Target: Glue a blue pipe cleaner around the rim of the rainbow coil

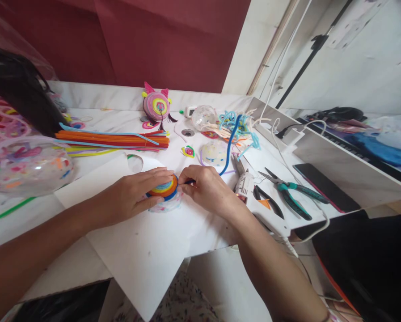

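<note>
Left of the glue gun (245, 184), a coiled rainbow disc (167, 188) sits between the two hands. The left hand (129, 193) holds it, fingers over the top and thumb along the near side. The right hand (205, 187), nearer the glue gun, pinches a blue pipe cleaner (233, 137) beside the disc; its loose length rises beyond the glue gun's tip. Pliers (284, 188) lie just right of the glue gun.
</note>
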A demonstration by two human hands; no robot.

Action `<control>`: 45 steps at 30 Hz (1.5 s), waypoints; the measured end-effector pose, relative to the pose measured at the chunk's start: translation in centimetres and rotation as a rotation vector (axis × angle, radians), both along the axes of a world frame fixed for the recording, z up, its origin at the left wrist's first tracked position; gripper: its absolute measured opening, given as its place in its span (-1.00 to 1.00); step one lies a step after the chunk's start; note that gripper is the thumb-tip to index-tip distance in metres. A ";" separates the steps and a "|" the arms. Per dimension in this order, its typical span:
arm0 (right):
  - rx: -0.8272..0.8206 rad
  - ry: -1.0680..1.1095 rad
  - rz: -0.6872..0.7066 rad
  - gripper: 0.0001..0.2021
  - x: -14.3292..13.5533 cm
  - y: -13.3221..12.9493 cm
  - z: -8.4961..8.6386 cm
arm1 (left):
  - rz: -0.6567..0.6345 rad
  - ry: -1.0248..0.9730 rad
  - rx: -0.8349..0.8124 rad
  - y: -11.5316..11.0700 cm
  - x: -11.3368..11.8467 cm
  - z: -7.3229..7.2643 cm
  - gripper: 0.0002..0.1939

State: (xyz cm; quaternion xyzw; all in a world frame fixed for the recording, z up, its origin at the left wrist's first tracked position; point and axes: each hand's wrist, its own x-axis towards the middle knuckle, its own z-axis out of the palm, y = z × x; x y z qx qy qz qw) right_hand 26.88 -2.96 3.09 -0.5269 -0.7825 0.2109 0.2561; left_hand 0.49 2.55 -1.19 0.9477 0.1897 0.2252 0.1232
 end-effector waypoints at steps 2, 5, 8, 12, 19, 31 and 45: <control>-0.009 -0.039 0.005 -0.71 -0.1 0.1 0.4 | 0.000 -0.007 0.001 -0.1 0.1 0.1 -0.47; -0.021 -0.076 0.017 -0.69 -0.3 0.4 0.8 | 0.015 -0.054 0.010 0.0 0.3 -0.6 -0.44; -0.055 -0.084 0.007 -0.68 -0.3 0.6 1.0 | 0.022 -0.094 0.029 0.2 0.4 -1.6 -0.43; -0.089 -0.080 0.002 -0.67 -0.4 0.8 1.4 | 0.030 -0.118 0.057 0.3 0.4 -2.2 -0.41; -0.085 -0.106 0.051 -0.65 -0.4 1.4 1.8 | -0.014 -0.058 0.106 -0.2 0.3 -1.4 -0.57; -0.029 -0.320 0.018 -0.74 -0.8 1.7 2.1 | -0.052 -0.026 0.188 -0.6 1.0 -0.3 -0.51; 0.151 -0.383 0.101 -0.92 0.0 1.8 1.7 | -0.076 -0.005 0.273 -0.5 0.3 -1.1 -0.33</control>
